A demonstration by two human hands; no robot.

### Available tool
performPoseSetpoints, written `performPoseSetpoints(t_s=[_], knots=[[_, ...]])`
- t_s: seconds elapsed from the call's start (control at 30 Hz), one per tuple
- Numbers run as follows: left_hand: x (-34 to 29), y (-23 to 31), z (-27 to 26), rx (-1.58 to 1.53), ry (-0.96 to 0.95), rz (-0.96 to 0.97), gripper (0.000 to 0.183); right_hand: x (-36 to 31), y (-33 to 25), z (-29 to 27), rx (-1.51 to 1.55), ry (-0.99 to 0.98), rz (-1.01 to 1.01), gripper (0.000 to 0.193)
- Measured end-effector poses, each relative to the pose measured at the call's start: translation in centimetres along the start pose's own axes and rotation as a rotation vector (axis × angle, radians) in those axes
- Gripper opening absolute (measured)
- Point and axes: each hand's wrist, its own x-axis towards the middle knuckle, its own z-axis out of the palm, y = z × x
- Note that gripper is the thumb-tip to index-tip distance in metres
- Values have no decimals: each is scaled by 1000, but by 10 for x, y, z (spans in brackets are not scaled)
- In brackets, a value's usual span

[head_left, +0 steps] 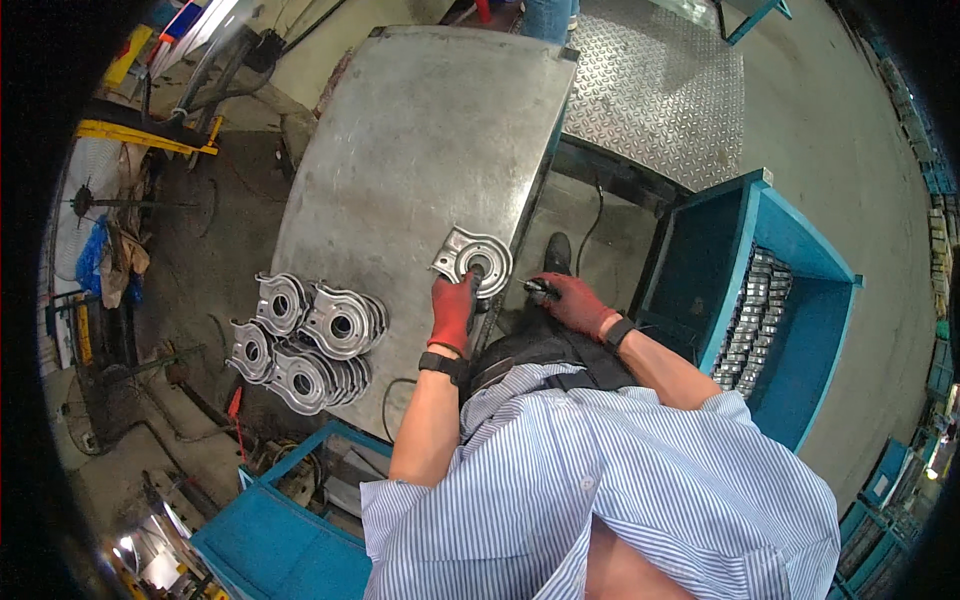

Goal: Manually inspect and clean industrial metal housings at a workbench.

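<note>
A stamped metal bracket (463,243) with a round ringed opening lies at the table's right edge. My left hand (454,312), in a red work glove, is closed on its near side, fingers at the central hole. Just right of it, past the table edge, my gloved right hand (572,303) grips a small dark tool with a thin pale tip (532,286). The tip points toward the bracket but stands apart from it. What kind of tool it is cannot be made out. Several stacks of like brackets (340,322) sit at the table's near left corner.
The bare metal table (400,130) stretches away ahead. To the right stands a blue bin (815,345) with rows of metal parts (750,320). Another blue container (285,545) is at the lower left. Beyond the table, a person's jeans (547,18) show beside a tread-plate platform (660,90).
</note>
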Motion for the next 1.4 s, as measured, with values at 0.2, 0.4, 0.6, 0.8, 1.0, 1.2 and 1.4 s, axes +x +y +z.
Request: performPoseSetpoints(t_s=[0.2,0.4,0.6,0.8,1.0,1.2,1.4], knots=[[-2,-19,10,178,102,57,41,8,16,18,-31,-8,-73,37],[-1,-21,14,135,113,81,39,13,27,29,-75,50,-130,36],[-1,-22,15,150,143,67,42,12,23,37,-39,153,-112,34],[3,-32,18,249,166,58,47,15,25,41,-99,143,-127,40],[4,-26,17,236,105,8,49,18,27,41,-39,139,-128,38],[8,-41,19,145,91,-6,50,17,19,38,-27,121,-106,36],[5,-41,17,241,162,111,48,18,14,36,-32,114,-149,36]])
